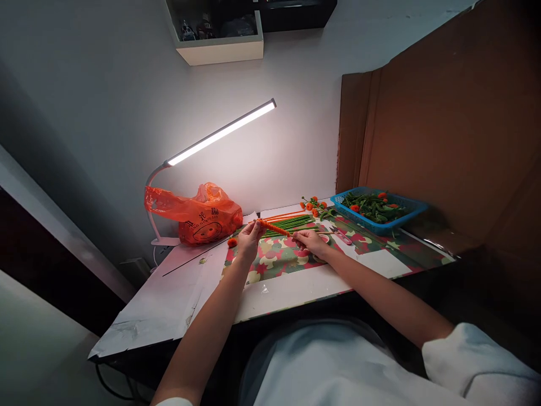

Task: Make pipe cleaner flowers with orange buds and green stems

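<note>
Between my two hands runs an orange pipe cleaner, wound in a tight coil along a thin stick. My left hand pinches the coil's left end. At its right end, the fingers of my right hand are closed on the stick, whose tip sticks out past that hand. Green pipe-cleaner stems lie behind and below the coil, with straight orange pipe cleaners beyond them. A fuzzy orange ball rests left of my left hand. Pink-handled scissors lie right of my right hand.
A blue basket of leafy orange flowers stands at the right by a cardboard sheet. Loose orange flowers lie at the back. An orange plastic bag hangs by a lit lamp. A dark rod lies left.
</note>
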Motion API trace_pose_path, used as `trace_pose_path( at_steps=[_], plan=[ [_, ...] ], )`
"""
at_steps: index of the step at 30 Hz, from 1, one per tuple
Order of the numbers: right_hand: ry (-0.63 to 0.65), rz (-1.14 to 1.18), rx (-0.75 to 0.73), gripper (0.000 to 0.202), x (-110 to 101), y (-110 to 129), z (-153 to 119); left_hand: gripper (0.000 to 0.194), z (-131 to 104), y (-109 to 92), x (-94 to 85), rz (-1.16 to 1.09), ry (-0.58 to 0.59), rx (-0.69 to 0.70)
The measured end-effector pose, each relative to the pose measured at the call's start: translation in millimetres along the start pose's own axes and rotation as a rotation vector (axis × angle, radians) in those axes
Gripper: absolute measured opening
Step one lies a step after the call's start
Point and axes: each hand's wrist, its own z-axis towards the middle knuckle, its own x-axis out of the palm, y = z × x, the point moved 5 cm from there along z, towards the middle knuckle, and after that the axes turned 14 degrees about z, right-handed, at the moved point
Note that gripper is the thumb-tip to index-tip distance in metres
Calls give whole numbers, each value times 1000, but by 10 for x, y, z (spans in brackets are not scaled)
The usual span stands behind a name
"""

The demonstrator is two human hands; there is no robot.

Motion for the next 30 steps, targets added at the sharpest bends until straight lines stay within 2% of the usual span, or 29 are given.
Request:
trace_pose_path(
  at_steps=[7,11,16,19,23,25,27,30],
  plan=[
    [-16,15,-50,42,41,106,-38,36,-50,-18,51,90,54,-1],
    [-36,17,-125,39,26,138,-29,35,-50,-40,43,90,48,-12],
    [-41,32,-118,39,20,125,-25,32,-38,-53,28,29,17,-42],
    [25,116,-25,40,66,129,-45,31,-16,-54,16,-5,17,-72],
    [122,324,282,42,159,84,-121,27,4,-58,17,-16,52,-83],
    [190,376,374,37,210,81,-169,26,1,-54,34,-10,82,-86],
    [239,374,387,29,238,95,-200,26,-10,-49,57,9,111,-90],
    [241,316,360,26,225,104,-213,28,-27,-46,89,41,147,-101]
  ],
)
